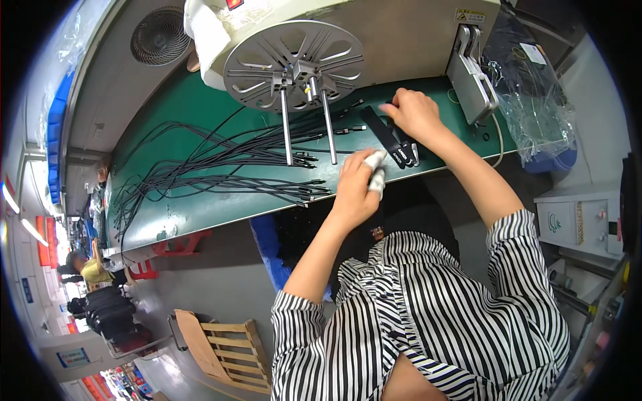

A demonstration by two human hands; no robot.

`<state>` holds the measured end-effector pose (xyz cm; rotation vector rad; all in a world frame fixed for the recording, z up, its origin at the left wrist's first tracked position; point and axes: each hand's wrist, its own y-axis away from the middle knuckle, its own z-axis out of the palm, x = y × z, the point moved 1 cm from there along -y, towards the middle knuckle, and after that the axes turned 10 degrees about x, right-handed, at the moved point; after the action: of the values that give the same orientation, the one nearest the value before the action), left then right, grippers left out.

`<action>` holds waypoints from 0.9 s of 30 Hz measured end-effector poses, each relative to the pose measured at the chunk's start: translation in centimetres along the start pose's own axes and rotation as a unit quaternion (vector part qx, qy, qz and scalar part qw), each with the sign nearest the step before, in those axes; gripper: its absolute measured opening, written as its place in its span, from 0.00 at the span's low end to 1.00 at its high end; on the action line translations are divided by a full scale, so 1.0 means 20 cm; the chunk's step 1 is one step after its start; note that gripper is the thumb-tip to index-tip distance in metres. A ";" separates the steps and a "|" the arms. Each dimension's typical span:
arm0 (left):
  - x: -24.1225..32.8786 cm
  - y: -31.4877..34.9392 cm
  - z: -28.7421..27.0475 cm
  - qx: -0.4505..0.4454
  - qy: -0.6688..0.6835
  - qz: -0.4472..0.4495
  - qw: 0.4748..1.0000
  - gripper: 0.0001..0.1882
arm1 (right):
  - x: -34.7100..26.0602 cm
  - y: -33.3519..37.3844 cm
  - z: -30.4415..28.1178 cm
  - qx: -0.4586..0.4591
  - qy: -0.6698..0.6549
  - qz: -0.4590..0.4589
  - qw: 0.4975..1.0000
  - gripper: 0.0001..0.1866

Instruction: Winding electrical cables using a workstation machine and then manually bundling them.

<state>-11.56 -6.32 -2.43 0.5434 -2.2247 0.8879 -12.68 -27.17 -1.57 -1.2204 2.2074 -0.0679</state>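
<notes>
My left hand (356,190) is at the table's front edge, right of the cable ends, its fingers curled inward. White wrapping (377,175) covers some of its fingertips; whether anything sits between them is hidden. My right hand (416,115) is bent over a small pile of black straps (384,132) with light printing at their near ends. Its fingers are drawn together at the far end of the pile, and what they grip, if anything, I cannot make out. Black cables (200,150) with metal-tipped plugs lie spread in bundles to the left.
Over the green tabletop (170,217) hangs a machine's slotted metal disc (257,73) with two rods reaching toward me. A metal bracket unit (471,83) stands at the right, beside clear plastic bags (528,100). A wooden slatted piece (231,351) is on the floor behind left.
</notes>
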 end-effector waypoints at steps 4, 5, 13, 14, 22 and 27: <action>-0.05 -0.18 0.12 -0.022 -0.135 0.127 0.982 0.24 | 0.00 -0.04 0.03 -0.057 -0.012 0.037 0.998 0.16; -0.07 -0.20 0.15 -0.033 -0.140 0.130 0.981 0.24 | 0.02 -0.04 0.03 -0.063 -0.036 0.044 0.996 0.15; -0.09 -0.23 0.24 -0.076 -0.171 0.147 0.971 0.27 | 0.17 0.03 -0.08 0.000 -0.355 0.117 0.927 0.10; -0.09 -0.23 0.24 -0.077 -0.180 0.148 0.969 0.27 | 0.17 0.05 -0.12 0.033 -0.393 0.115 0.912 0.09; -0.09 -0.22 0.23 -0.073 -0.193 0.136 0.969 0.28 | 0.05 0.21 -0.58 0.157 -0.674 0.020 0.722 0.06; 0.03 -0.21 0.13 0.034 -0.081 0.115 0.990 0.27 | -0.04 0.35 -0.58 0.003 -0.639 0.101 0.762 0.05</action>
<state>-10.71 -11.07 -1.50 0.4079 -2.4465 1.0743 -23.75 -25.28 5.91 -0.6135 1.0573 0.6586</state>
